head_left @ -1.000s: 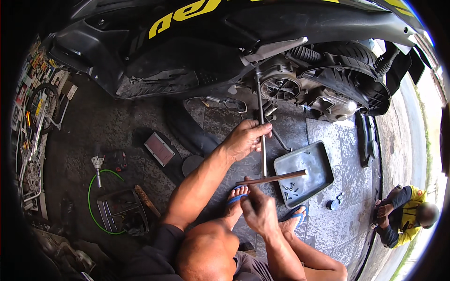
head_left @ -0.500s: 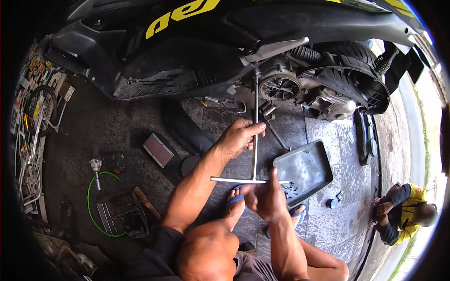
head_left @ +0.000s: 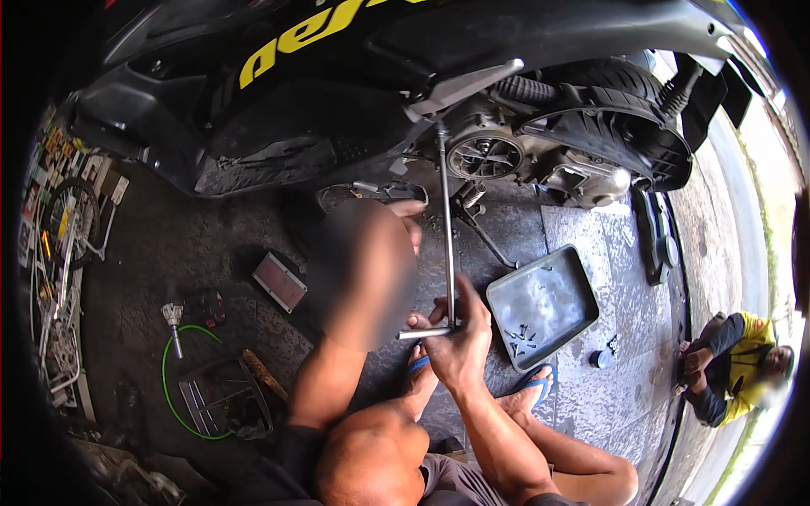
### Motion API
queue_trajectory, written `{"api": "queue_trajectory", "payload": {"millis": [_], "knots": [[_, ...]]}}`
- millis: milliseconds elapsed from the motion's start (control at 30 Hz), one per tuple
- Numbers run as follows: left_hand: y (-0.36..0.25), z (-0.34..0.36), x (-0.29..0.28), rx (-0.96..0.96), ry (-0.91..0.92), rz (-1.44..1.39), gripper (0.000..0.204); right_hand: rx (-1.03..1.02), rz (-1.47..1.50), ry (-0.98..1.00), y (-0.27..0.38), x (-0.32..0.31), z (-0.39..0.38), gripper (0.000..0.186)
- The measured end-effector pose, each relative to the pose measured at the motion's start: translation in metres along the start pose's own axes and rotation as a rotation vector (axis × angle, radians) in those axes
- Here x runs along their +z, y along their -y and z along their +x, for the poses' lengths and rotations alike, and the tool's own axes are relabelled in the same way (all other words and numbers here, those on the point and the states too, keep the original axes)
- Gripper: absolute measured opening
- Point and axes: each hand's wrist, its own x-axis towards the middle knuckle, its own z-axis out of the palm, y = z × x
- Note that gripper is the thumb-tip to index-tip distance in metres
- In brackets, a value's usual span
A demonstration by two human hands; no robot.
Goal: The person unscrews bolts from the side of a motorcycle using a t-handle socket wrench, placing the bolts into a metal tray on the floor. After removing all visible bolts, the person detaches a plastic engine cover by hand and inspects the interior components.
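A long T-handle wrench [head_left: 447, 219] reaches up to the underside of a black scooter [head_left: 337, 101], just left of an exposed round engine housing [head_left: 485, 156]. My right hand [head_left: 456, 341] grips the wrench's crossbar where it joins the shaft. My left hand [head_left: 380, 244], largely blurred, is raised left of the shaft and apart from it, its visible fingers extended and holding nothing. Below the engine, right of my right hand, a metal tray [head_left: 553, 295] holds several small bolts.
A co-worker in yellow and black [head_left: 730, 371] crouches at the right edge by the roadside. Around my feet lie a plate-like panel [head_left: 278, 282], a green hose [head_left: 181, 426], and a toolbox [head_left: 224, 388]. A bicycle [head_left: 72, 228] stands at far left.
My left hand has let go of the shaft and moved left. My right hand has closed round the crossbar, which has turned. The whole view has shifted slightly.
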Motion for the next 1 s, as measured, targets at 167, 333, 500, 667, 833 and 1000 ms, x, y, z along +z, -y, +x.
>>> {"api": "queue_trajectory", "payload": {"millis": [167,333,500,667,833,1000], "knots": [[-0.041,-0.048,0.028,0.396,0.41,-0.07,0.089,-0.03,-0.129,0.013,0.02,-0.003,0.007,0.052],[-0.046,-0.043,0.042,0.395,0.317,-0.144,0.089,0.149,-0.037,-0.07,0.026,0.001,0.001,0.044],[-0.053,-0.04,0.056,0.341,0.37,-0.039,0.089,0.224,0.201,0.014,0.018,0.006,0.0,0.036],[-0.044,-0.034,0.061,0.286,0.466,-0.04,0.076,-0.023,0.01,-0.037,0.007,-0.013,0.004,0.026],[0.0,-0.022,0.05,0.273,0.319,0.079,0.043,0.057,-0.057,0.025,-0.05,-0.063,-0.046,0.025],[0.153,-0.02,0.065,-0.135,0.405,0.721,0.016,0.511,-0.217,0.206,-0.095,-0.131,-0.138,0.031]]}}
